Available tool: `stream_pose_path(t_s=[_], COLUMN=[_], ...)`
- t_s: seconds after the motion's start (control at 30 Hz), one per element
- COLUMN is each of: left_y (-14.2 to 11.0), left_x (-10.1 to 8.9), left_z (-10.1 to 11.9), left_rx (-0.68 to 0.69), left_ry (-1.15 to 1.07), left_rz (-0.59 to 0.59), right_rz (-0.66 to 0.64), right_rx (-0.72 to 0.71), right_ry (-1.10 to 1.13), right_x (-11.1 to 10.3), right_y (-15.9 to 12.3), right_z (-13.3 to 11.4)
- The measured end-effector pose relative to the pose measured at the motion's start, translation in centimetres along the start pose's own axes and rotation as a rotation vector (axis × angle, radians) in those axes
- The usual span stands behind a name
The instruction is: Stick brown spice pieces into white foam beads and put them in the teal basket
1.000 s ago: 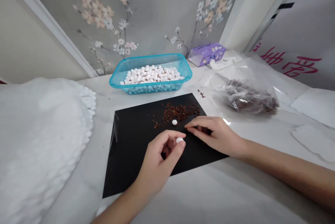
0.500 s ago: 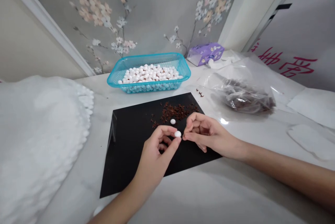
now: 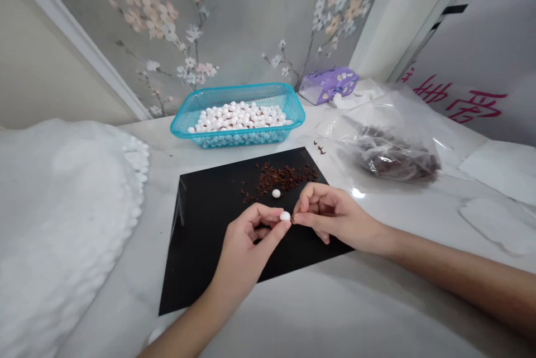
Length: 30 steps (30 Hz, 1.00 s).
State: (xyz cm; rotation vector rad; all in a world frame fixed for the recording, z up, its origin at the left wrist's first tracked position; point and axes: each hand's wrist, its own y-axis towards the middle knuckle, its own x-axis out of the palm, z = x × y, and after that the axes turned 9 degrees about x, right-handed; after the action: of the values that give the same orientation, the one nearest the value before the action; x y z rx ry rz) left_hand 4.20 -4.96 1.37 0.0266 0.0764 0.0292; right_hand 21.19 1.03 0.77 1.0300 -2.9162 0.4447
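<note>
Between the thumb and fingertips of my left hand [image 3: 255,232] is a small white ball [image 3: 285,216]. My right hand [image 3: 324,214] is closed in a pinch just to the right of that ball, on a tiny brown piece [image 3: 292,219] mostly hidden by the fingertips. Both hands are over a black board [image 3: 209,235]. Another white ball [image 3: 276,194] lies on the board beyond my fingers. Behind it is a scattered heap of small reddish-brown pieces [image 3: 285,178].
A blue basket [image 3: 178,129] holds many white balls with brown bits at the back. To the left bulges a big bag of white balls [image 3: 62,224]. On the right lie a clear bag of brown pieces [image 3: 389,157] and a purple tissue pack [image 3: 330,85].
My right hand's fingertips have come slightly nearer the white ball, and the brown piece now seems to meet its side. My left hand keeps its pinch, barely shifted.
</note>
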Motion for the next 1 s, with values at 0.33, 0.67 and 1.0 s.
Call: stream_pose_path(t_s=[0.33, 0.67, 1.0], left_y=[0.07, 0.05, 0.23], left_x=[-0.03, -0.21, -0.05], left_z=[0.16, 0.39, -0.15], left_rx=[-0.006, -0.05, -0.051], left_ry=[-0.021, -0.018, -0.005], left_rz=[-0.003, -0.059, -0.082], right_rz=[-0.025, -0.061, -0.026], right_rx=[0.032, 0.06, -0.034], right_ry=[-0.039, -0.051, -0.087], right_x=[-0.21, -0.35, -0.73], right_y=[-0.15, 0.04, 0.02], right_z=[-0.15, -0.27, -0.67])
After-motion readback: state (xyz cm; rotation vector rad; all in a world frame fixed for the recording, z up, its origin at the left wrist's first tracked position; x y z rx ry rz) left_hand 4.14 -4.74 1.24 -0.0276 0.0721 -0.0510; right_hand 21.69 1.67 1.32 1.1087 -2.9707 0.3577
